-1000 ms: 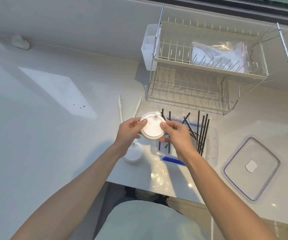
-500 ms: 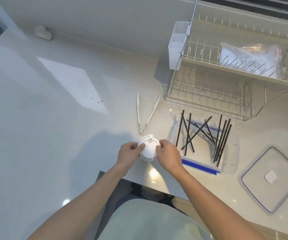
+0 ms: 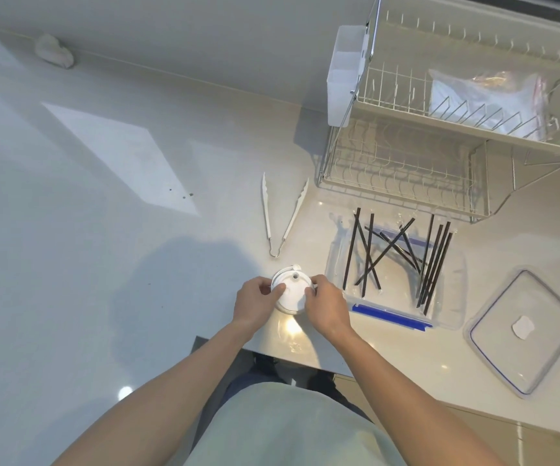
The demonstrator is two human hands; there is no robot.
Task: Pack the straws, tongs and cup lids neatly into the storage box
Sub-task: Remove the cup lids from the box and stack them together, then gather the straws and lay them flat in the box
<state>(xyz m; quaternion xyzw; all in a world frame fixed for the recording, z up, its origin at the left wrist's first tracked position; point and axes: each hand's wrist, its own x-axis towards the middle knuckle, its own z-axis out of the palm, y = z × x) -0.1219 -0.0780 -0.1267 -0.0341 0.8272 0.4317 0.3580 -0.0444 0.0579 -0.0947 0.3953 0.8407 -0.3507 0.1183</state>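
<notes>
The cup lids (image 3: 290,292) are stacked on the counter (image 3: 103,264) near its front edge, gripped between the left hand (image 3: 255,302) and right hand (image 3: 325,306). The tongs (image 3: 282,218) are laid just behind them. The storage box (image 3: 453,297) is set to the right with the straws (image 3: 403,253) in it, some crossed. The box lid (image 3: 524,334) is further right, and the dish rack (image 3: 440,129) is behind the box.

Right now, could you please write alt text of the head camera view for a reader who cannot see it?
Both hands, left hand and right hand, hold white cup lids on a pale counter. White tongs lie just beyond; to the right, black straws lie criss-crossed in an open clear storage box, its lid beside it.
</notes>
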